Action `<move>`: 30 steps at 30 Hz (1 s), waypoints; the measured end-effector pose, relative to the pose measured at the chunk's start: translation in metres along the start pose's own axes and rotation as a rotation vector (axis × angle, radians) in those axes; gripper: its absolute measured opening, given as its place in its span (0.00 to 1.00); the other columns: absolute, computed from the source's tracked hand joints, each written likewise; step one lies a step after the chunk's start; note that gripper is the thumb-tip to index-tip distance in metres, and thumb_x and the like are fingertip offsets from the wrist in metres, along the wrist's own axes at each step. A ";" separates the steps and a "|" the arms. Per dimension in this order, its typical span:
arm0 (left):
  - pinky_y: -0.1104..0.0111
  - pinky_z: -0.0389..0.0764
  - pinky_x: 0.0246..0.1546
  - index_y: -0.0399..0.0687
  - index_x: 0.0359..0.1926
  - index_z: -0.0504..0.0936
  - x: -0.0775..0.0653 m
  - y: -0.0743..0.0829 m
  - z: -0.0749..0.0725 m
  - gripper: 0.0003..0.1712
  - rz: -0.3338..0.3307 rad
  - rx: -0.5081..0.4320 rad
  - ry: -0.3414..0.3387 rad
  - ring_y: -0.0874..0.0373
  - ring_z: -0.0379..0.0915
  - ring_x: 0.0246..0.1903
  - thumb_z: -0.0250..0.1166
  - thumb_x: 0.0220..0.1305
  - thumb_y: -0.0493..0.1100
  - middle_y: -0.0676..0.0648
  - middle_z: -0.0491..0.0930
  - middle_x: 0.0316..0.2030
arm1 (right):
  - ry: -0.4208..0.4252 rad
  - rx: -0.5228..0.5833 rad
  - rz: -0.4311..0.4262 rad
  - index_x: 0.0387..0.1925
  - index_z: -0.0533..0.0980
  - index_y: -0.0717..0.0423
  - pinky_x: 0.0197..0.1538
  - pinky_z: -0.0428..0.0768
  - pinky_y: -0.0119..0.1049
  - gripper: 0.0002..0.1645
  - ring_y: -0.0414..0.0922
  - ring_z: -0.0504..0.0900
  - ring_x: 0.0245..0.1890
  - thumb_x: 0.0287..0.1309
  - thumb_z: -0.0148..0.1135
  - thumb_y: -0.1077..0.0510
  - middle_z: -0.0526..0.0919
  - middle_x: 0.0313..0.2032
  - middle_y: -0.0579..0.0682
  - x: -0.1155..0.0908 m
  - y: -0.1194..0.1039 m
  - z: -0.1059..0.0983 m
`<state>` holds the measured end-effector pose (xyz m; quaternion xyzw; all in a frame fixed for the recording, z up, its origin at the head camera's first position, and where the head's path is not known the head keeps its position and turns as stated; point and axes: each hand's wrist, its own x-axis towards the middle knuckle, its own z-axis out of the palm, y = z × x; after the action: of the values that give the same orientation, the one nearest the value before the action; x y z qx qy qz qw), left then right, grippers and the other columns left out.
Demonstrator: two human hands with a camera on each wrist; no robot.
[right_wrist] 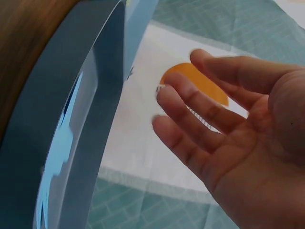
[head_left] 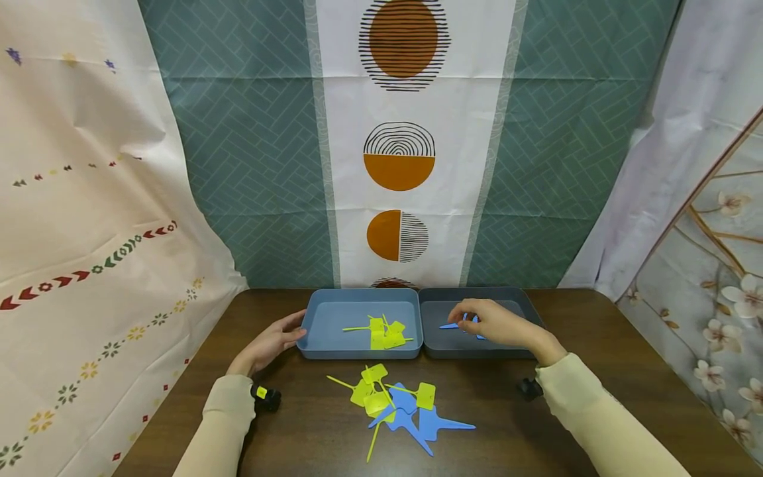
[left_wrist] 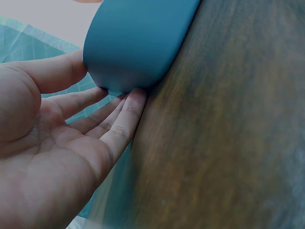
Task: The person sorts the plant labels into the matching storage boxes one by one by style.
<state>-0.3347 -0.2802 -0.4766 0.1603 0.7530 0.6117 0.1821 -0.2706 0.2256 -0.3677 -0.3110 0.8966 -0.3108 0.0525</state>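
My left hand [head_left: 275, 341] rests against the left end of a light blue tray [head_left: 334, 311]. In the left wrist view its extended fingers and thumb touch the wall of that tray [left_wrist: 133, 43]. Yellow plant labels [head_left: 378, 336] with thin stems lie inside. My right hand [head_left: 490, 321] hovers over the dark grey tray [head_left: 438, 301], its fingers loosely bent. The right wrist view shows nothing in this hand [right_wrist: 228, 129], and blue plant labels [right_wrist: 59, 148] lying in the dark tray. In the head view the hand partly hides them.
In front of the trays, yellow labels [head_left: 426, 395] and blue labels [head_left: 430, 424] lie in an overlapping pile on the brown wooden table [head_left: 310, 430]. The two trays stand side by side. A patterned curtain [head_left: 262, 165] hangs behind the table.
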 end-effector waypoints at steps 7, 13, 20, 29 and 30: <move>0.39 0.50 0.76 0.34 0.83 0.40 -0.002 -0.003 0.000 0.39 0.001 0.005 -0.001 0.31 0.42 0.78 0.50 0.83 0.37 0.28 0.40 0.80 | -0.107 0.035 -0.082 0.53 0.83 0.57 0.50 0.82 0.39 0.11 0.45 0.82 0.47 0.75 0.60 0.60 0.86 0.50 0.52 -0.001 -0.006 0.019; 0.39 0.51 0.76 0.33 0.82 0.41 -0.004 -0.004 0.001 0.39 0.005 0.012 0.003 0.31 0.43 0.78 0.50 0.82 0.37 0.28 0.41 0.80 | -0.152 0.101 -0.072 0.54 0.82 0.58 0.49 0.82 0.38 0.13 0.43 0.81 0.45 0.76 0.59 0.58 0.85 0.50 0.52 -0.001 -0.010 0.035; 0.39 0.51 0.76 0.33 0.82 0.41 -0.004 -0.003 0.000 0.40 0.008 0.020 0.004 0.31 0.44 0.78 0.52 0.82 0.38 0.28 0.41 0.80 | -0.199 0.168 -0.082 0.53 0.82 0.57 0.43 0.81 0.35 0.11 0.43 0.79 0.40 0.74 0.61 0.60 0.84 0.44 0.51 -0.001 -0.011 0.053; 0.39 0.50 0.76 0.33 0.82 0.42 -0.001 0.001 0.000 0.39 0.011 0.022 0.005 0.31 0.43 0.78 0.51 0.82 0.37 0.29 0.40 0.80 | -0.253 0.182 -0.035 0.57 0.80 0.59 0.48 0.81 0.34 0.16 0.43 0.81 0.45 0.71 0.64 0.60 0.85 0.46 0.52 0.001 -0.012 0.073; 0.39 0.50 0.76 0.33 0.82 0.42 -0.001 0.002 0.000 0.38 0.008 0.025 0.005 0.31 0.43 0.78 0.51 0.82 0.37 0.29 0.40 0.80 | -0.257 0.178 -0.028 0.58 0.80 0.59 0.49 0.81 0.34 0.17 0.44 0.80 0.46 0.71 0.64 0.60 0.85 0.48 0.53 0.001 -0.012 0.075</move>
<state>-0.3337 -0.2801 -0.4748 0.1644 0.7603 0.6033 0.1758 -0.2434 0.1779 -0.4207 -0.3548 0.8471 -0.3472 0.1898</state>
